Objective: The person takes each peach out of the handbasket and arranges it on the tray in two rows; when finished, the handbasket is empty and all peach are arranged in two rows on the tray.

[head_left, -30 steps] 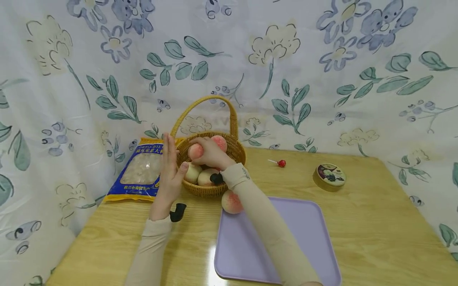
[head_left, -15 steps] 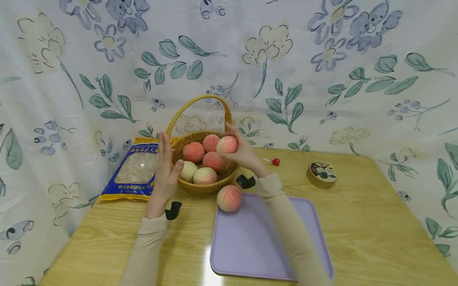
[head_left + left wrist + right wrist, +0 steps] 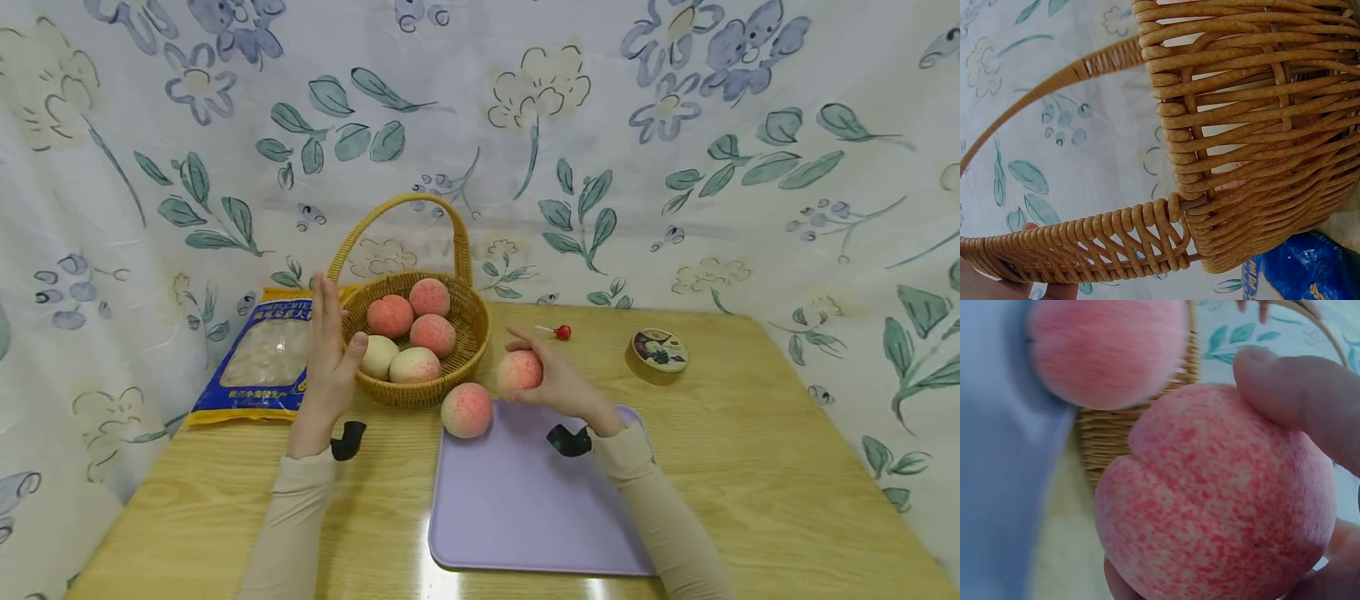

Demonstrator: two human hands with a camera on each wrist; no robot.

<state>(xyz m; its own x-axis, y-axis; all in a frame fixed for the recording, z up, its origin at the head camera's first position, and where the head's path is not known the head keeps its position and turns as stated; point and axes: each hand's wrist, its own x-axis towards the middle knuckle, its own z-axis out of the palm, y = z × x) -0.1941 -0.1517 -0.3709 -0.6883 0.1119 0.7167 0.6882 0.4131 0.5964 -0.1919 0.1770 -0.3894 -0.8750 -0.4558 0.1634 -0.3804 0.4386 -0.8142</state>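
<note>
My right hand [image 3: 564,385] grips a speckled pink peach [image 3: 517,372] between thumb and fingers, at the back edge of a lilac tray [image 3: 525,500]. A second peach [image 3: 468,410] rests at the tray's back left corner. In the right wrist view, the held peach [image 3: 1216,500] fills the middle, with the thumb on top. My left hand [image 3: 326,375] stands upright, fingers straight, at the left side of a wicker basket [image 3: 480,333]. Part of that hand shows behind the basket's handle [image 3: 1085,250] in the left wrist view. Several peaches [image 3: 432,335] lie in the basket.
A blue and yellow pasta bag [image 3: 262,358] lies left of the basket, partly behind the left hand. A red lollipop [image 3: 562,332] and a round gold tin [image 3: 657,356] sit at the back right on the wooden table [image 3: 750,467]. A floral curtain hangs behind.
My right hand has lifted a peach out of the basket and carried it right and toward me, to the tray's back edge. The left hand stays beside the basket.
</note>
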